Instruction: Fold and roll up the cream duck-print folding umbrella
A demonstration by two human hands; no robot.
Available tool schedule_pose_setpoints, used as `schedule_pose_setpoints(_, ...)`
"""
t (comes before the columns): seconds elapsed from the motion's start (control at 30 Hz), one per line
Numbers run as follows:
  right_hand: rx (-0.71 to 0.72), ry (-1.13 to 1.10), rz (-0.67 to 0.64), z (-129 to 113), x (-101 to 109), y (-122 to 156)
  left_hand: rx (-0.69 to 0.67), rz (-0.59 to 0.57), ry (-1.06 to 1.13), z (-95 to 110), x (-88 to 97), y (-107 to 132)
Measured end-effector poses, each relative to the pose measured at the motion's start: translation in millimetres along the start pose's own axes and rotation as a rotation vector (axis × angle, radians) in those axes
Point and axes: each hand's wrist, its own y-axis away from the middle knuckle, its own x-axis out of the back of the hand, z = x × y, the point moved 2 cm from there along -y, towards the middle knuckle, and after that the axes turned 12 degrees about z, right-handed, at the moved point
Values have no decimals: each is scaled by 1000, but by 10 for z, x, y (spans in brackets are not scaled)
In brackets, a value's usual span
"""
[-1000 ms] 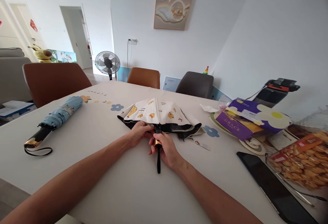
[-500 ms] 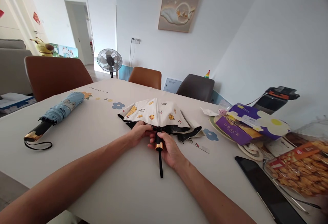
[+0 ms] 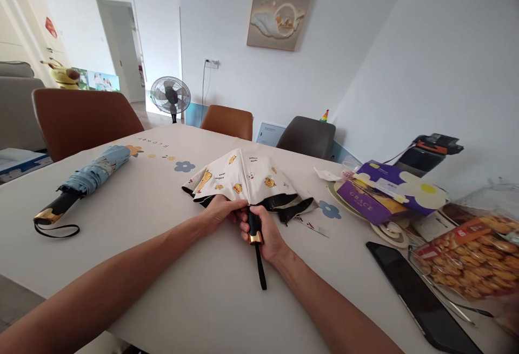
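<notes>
A white umbrella with yellow cartoon prints and a black lining lies half-folded on the table, its canopy pointing away from me. My right hand is wrapped round its black handle, which has a gold end and a hanging black strap. At the canopy's near edge, by the top of the handle, my left hand pinches the umbrella; its fingertips are partly hidden under the cloth. To the left lies a blue umbrella, folded but loose, with a black and gold handle.
The table has a pale cover with printed flowers. On the right are a purple box, a black tablet and a bag of nuts. Chairs and a fan stand beyond the far edge.
The handle has tilted slightly, its strap swinging right. My left hand has shifted a little at the canopy's edge, and the canopy's front folds have changed shape. The whole view has moved slightly.
</notes>
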Motion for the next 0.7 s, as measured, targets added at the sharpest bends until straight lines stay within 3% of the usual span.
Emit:
schedule_pose_setpoints(0.17, -28, 82, 96, -2, -8, -57, -22, 53, -97, 39, -48, 95)
schedule_pose_setpoints(0.33, -32, 62, 71, 15, 12, -72, -37, 29, -159, 42, -69, 139)
schedule_pose_setpoints(0.43, 88, 79, 165, 37, 34, -65, -66, 36, -93, 21, -64, 108)
schedule_pose_setpoints(0.57, 307, 218, 299, 65, 45, -64, -47, 132, 118, -17, -39, 58)
schedule_pose_setpoints(0.7, 327, 336, 333, 65, 49, -72, -64, 270, 38, -22, -16, 53)
